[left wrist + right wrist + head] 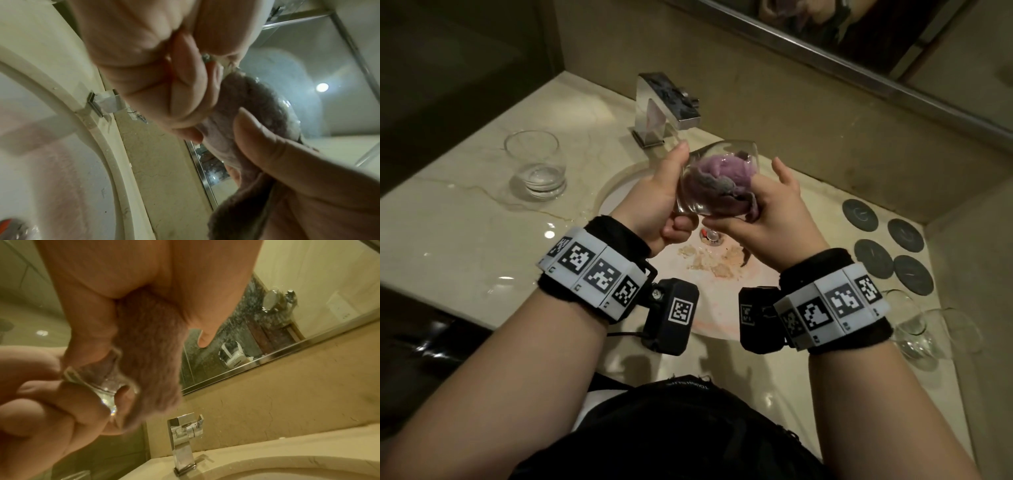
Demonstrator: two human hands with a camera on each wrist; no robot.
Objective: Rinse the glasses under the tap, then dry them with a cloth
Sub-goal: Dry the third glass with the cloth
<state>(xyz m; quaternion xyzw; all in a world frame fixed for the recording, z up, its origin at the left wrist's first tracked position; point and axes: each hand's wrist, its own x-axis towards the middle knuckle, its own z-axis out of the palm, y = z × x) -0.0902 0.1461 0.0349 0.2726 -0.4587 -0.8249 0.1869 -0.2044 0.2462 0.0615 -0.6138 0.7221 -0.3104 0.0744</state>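
Drying a clear stemless glass with a lilac cloth, held over the sink

The clear stemless glass [717, 178] was grasped by the left hand [657, 209] above the white round basin [709, 308], below the square chrome tap [667, 106]; the right hand [767, 212] clutched the fluffy lilac cloth [719, 180] stuffed inside it. Done well, the cloth would likely reach the bottom while the glass turned under a gentle grip. Counted: one tumbler [536, 164] near the counter's left edge, at least one more glass [914, 329] at its right edge, four dark round coasters [890, 246].
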